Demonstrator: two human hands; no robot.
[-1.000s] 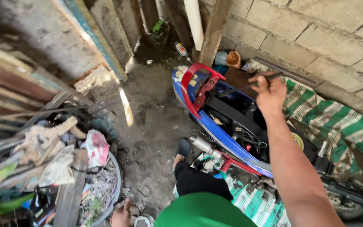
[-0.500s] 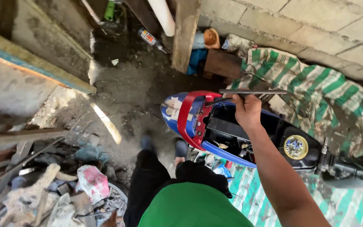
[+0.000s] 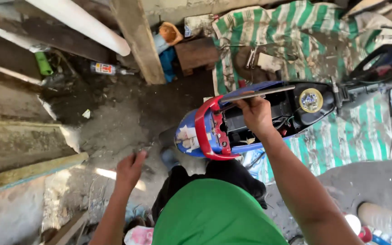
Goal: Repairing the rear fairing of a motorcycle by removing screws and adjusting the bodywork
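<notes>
The left hand (image 3: 130, 167) has come up loosely open and empty, while the right hand (image 3: 256, 115) grips the thin, stiff, light metal rod (image 3: 257, 93) near its middle over the scooter (image 3: 214, 131).

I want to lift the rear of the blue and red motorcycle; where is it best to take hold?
Probably the red curved grab rail at the blue and red motorcycle's tail, from the rear: it forms an open loop.
</notes>
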